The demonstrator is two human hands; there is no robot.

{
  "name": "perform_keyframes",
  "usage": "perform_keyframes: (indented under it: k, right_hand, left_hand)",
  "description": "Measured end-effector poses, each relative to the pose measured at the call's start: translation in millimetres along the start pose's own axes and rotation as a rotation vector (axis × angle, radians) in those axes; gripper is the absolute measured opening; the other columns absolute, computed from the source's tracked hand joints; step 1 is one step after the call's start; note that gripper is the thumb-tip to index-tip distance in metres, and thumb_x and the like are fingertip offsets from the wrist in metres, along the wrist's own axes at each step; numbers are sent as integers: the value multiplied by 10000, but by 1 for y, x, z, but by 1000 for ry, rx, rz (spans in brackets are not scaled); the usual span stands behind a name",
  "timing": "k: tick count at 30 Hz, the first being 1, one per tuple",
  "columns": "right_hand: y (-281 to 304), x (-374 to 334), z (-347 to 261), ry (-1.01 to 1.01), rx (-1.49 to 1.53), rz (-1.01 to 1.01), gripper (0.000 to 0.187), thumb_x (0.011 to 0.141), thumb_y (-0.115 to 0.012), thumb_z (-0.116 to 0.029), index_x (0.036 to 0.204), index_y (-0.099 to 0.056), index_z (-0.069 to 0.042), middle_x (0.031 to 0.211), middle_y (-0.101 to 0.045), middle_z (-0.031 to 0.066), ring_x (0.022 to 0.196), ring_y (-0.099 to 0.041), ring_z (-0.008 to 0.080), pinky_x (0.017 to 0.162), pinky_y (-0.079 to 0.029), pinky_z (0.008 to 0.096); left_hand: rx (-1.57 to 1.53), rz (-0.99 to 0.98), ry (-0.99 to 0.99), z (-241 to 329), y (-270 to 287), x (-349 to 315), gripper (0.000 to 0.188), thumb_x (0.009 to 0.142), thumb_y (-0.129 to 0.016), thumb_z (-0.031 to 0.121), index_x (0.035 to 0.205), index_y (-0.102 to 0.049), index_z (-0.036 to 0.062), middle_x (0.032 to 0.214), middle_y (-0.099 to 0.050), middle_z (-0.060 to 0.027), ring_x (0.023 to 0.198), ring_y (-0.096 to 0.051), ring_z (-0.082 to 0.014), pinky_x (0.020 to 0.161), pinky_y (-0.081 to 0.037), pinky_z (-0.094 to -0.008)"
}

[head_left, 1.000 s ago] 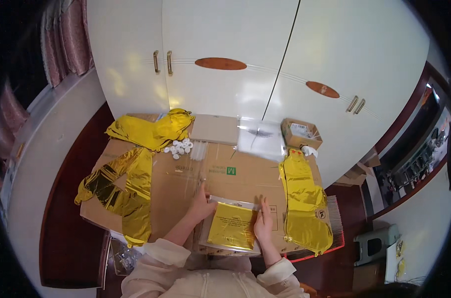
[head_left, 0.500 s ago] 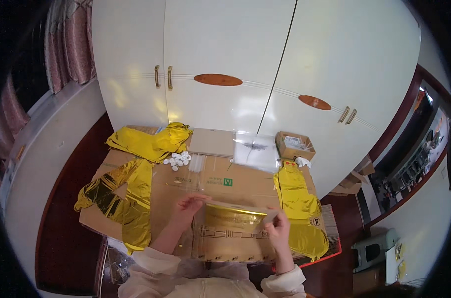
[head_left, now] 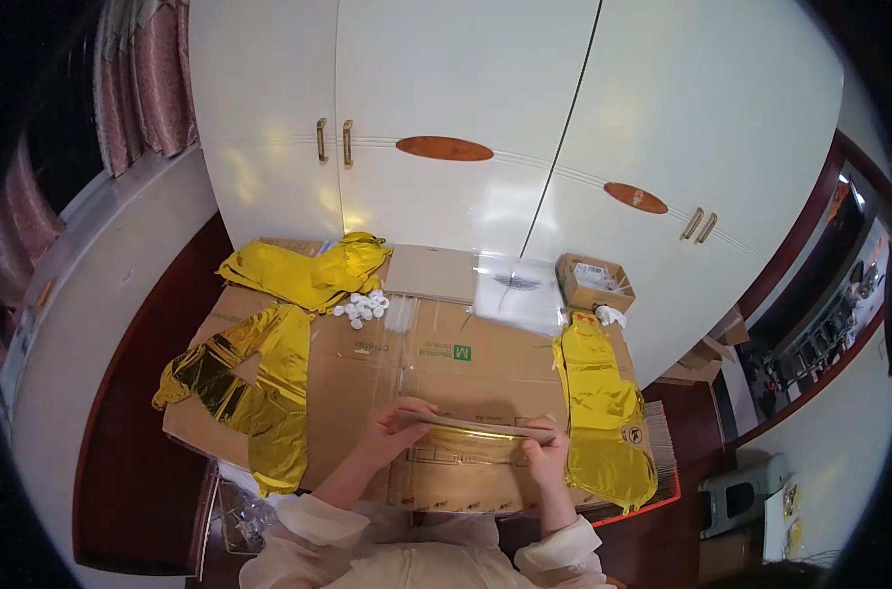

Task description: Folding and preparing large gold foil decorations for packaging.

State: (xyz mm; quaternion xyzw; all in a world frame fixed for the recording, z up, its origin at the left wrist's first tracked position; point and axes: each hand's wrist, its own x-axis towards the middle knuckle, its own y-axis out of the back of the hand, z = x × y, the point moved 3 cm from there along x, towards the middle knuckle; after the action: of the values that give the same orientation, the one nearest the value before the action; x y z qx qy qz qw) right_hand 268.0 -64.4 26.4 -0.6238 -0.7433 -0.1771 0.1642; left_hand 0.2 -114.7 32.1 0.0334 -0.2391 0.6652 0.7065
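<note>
Both my hands hold up a thin flat piece, a grey-brown card with gold foil along its lower side (head_left: pixel 480 428), over the near part of the cardboard. It is seen almost edge-on, so most of its face is hidden. My left hand (head_left: pixel 403 430) pinches one end between thumb and fingers. At the other end my right hand (head_left: pixel 545 454) grips it, thumb below. A shiny gold foil balloon (head_left: pixel 280 393) lies flat to the left, and another gold foil balloon (head_left: pixel 605 412) lies to the right of my right hand.
More gold foil (head_left: pixel 303 275) is heaped at the back left, beside small white rolled pieces (head_left: pixel 365 308). A grey-brown board (head_left: pixel 430 272), clear plastic sleeves (head_left: pixel 517 296) and a small open carton (head_left: pixel 595 282) line the back. White cabinet doors (head_left: pixel 446 88) rise behind the cardboard-covered surface (head_left: pixel 357 368).
The held piece has tilted from showing its gold face to nearly edge-on. My left hand has moved right and down, nearer my right hand. The view has shifted slightly.
</note>
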Motion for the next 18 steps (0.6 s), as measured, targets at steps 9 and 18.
perform_keyframes:
  k: [9, 18]
  right_hand:
    - [-5, -6, 18, -149, 151, -118, 133, 773, -731, -37, 892, -671, -37, 868, -587, 1, 790, -538, 101, 696, -421, 252]
    - [-4, -14, -2, -143, 275, 18, 117, 872, -701, -155, 853, -658, -49, 807, -519, -44, 758, -484, 68, 661, -386, 234]
  left_hand:
    - [68, 134, 287, -24, 9, -10, 152, 833, -686, -12, 982, -710, 5, 921, -692, -15, 830, -613, -73, 746, -495, -228]
    - [233, 182, 168, -7, -5, -5, 106, 870, -645, 68, 929, -712, 11, 751, -646, -9, 705, -564, -57, 627, -460, -241]
